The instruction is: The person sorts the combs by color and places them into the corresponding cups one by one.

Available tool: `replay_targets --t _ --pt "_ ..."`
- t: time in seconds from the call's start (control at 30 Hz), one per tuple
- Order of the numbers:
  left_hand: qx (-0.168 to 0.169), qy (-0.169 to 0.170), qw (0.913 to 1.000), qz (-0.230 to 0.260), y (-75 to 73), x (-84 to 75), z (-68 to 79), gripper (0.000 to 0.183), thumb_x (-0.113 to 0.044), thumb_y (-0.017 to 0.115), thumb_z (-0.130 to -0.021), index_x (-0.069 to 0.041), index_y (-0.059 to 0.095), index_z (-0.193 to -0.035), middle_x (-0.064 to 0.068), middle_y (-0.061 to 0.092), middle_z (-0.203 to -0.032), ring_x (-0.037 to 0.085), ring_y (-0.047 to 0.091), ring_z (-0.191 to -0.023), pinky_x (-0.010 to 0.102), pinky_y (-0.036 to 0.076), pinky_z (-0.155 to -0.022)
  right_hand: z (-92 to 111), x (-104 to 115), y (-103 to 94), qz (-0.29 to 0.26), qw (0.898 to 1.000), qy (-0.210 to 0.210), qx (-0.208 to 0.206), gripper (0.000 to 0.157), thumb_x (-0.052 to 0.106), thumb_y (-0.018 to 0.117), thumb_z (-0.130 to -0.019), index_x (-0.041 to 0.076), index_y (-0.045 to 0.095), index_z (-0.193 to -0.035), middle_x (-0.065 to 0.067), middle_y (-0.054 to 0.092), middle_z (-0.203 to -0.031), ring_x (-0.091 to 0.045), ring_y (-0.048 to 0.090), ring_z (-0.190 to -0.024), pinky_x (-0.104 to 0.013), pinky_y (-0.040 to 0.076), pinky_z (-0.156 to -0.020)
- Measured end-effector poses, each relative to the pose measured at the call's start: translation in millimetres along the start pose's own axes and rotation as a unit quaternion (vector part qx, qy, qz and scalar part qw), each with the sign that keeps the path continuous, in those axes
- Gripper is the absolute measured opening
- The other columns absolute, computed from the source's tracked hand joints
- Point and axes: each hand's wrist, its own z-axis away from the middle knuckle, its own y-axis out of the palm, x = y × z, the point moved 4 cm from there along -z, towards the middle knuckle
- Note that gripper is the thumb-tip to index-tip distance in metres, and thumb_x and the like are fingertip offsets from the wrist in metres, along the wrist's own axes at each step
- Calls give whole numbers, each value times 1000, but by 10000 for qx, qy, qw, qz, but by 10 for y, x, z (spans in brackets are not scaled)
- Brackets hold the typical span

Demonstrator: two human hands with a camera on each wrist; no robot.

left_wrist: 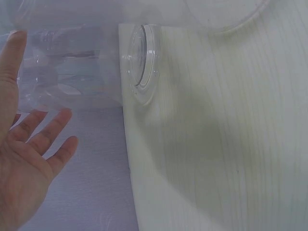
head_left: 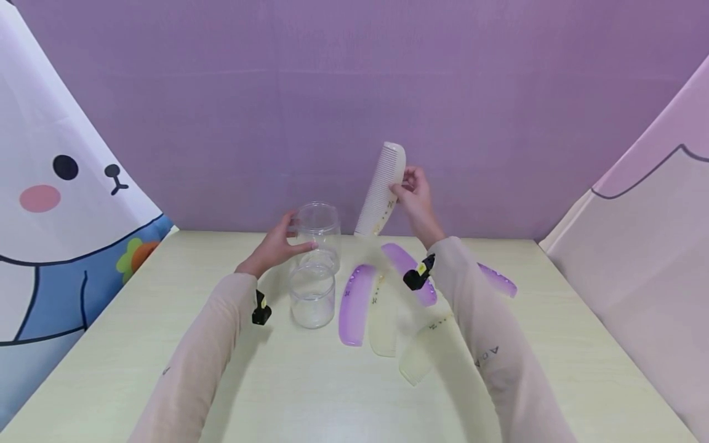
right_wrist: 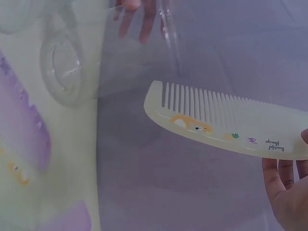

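My right hand (head_left: 416,200) pinches a cream-coloured comb (head_left: 382,192) above the back of the table, thumb on one face. The comb stands tilted, teeth to the left; the right wrist view shows its printed pictures and small lettering. On the left, my left hand (head_left: 276,246) holds a clear jar (head_left: 318,221), its thumb across the near side and its other fingers at the far side. Nothing shows inside this jar in the left wrist view. Close in front of it stands a second clear jar (head_left: 312,301).
Right of the jars lie a purple comb (head_left: 354,307) and a cream comb (head_left: 383,326) side by side. Another cream comb (head_left: 421,354) and another purple comb (head_left: 401,258) lie nearer my right sleeve, which partly covers a further purple comb (head_left: 501,281). A purple cloth (head_left: 249,123) hangs behind.
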Motion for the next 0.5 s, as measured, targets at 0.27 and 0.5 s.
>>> replay_targets --t 0.27,0.5 --pt "24 12 10000 45 6 -6 4 103 -47 73 -72 -12 10 -146 19 32 -143 39 42 -124 50 39 -101 -86 174 212 -479 9985 -142 -241 28 -5 55 -84 9 46 -107 0 53 -94 -12 53 -83 -22 48 -65" --pt "40 31 10000 37 3 -12 12 103 -45 73 -72 -10 10 -146 20 31 -143 40 42 -124 50 39 -101 -104 230 397 -720 9967 -209 -308 26 -6 56 -84 10 46 -103 -1 54 -93 -13 54 -83 -25 49 -67"
